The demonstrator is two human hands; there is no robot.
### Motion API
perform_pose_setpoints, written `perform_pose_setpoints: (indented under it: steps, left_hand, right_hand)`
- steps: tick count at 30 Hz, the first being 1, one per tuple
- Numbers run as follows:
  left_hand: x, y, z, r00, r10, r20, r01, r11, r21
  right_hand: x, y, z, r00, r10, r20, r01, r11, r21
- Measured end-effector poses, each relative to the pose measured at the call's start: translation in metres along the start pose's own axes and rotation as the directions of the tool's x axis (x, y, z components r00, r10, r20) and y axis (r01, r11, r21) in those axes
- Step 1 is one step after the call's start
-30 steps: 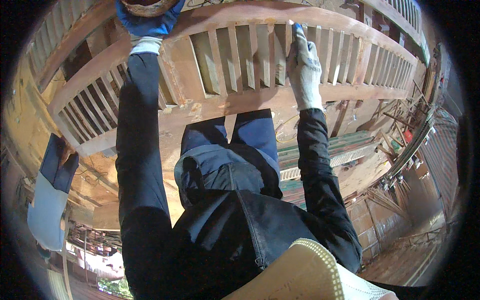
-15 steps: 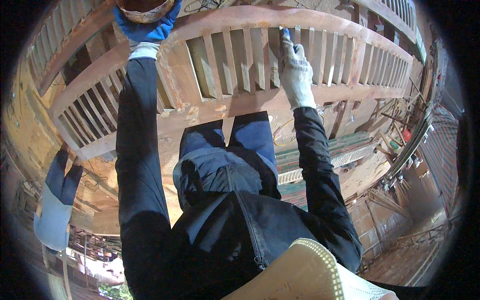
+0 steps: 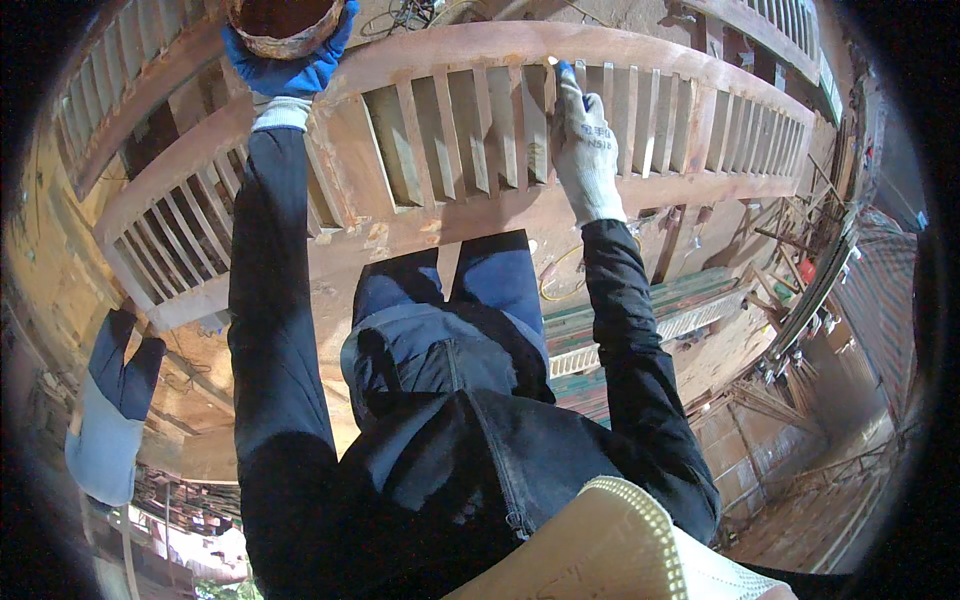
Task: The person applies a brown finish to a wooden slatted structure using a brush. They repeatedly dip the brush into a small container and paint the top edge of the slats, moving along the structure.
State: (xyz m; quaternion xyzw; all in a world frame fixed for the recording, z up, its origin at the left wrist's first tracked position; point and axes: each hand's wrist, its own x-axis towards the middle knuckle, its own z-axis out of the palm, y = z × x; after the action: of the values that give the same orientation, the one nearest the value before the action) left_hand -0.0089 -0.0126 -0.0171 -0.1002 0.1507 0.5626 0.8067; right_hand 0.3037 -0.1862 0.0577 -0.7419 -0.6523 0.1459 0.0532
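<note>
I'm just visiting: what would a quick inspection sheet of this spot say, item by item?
Surface: curved wooden railing with upright slats, bare and patchy.
Job's things: round bowl in the left hand, blue glove; a small blue-tipped tool, mostly hidden, in the right hand, white glove, at a slat under the top rail.
Clutter: nothing seen on the railing.
Hands: both gloved, both gripping.
Cables: yellow cord below the railing.
Surroundings: timber and scaffolding far below; another person's sleeve at left.
</note>
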Motion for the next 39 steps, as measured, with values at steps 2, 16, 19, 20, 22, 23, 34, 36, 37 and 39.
perform_pose_setpoints:
  steps: [2, 16, 19, 20, 22, 23, 34, 36, 37, 39]
  left_hand:
    - [0.004, 0.0, -0.001, 0.999, 0.008, -0.034, -0.008, 1.0, -0.018]
    - [0.006, -0.002, -0.001, 0.992, -0.097, 0.079, 0.105, 0.988, -0.113]
    - [0.005, 0.004, 0.0, 0.971, -0.15, 0.188, 0.179, 0.973, -0.144]
    - [0.004, 0.003, 0.002, 0.943, -0.198, 0.267, 0.249, 0.953, -0.17]
    - [0.011, 0.003, 0.011, 0.881, -0.275, 0.384, 0.377, 0.9, -0.221]
    - [0.009, 0.006, 0.008, 0.893, -0.264, 0.363, 0.356, 0.91, -0.213]
    - [0.011, -0.001, 0.009, 0.976, -0.196, 0.092, 0.203, 0.976, -0.074]
    - [0.003, -0.019, 0.02, 0.974, -0.222, 0.047, 0.221, 0.975, 0.01]
    - [-0.006, -0.023, 0.021, 0.961, -0.27, 0.061, 0.27, 0.963, 0.009]
    - [-0.031, -0.034, 0.029, 0.748, -0.555, 0.363, 0.614, 0.787, -0.061]
  right_hand:
    - [0.005, -0.004, 0.004, 0.998, 0.036, 0.042, -0.034, 0.997, -0.066]
    - [0.003, -0.006, 0.0, 0.987, 0.114, 0.117, -0.096, 0.984, -0.148]
    - [-0.019, -0.01, -0.002, 0.969, 0.117, 0.217, -0.102, 0.992, -0.078]
    - [-0.027, -0.006, -0.001, 0.997, 0.034, 0.072, -0.04, 0.995, 0.086]
    - [-0.038, 0.005, -0.006, 0.962, -0.068, -0.264, 0.163, 0.92, 0.357]
    - [-0.043, -0.014, -0.037, 0.935, 0.303, 0.187, -0.354, 0.749, 0.56]
    - [-0.086, -0.039, -0.126, 0.849, 0.23, 0.475, -0.419, -0.253, 0.872]
    - [-0.093, -0.037, -0.135, 0.862, 0.257, 0.437, -0.385, -0.23, 0.894]
    - [-0.095, -0.038, -0.138, 0.868, 0.263, 0.422, -0.373, -0.217, 0.902]
    - [-0.092, -0.045, -0.152, 0.836, 0.302, 0.459, -0.449, -0.106, 0.887]
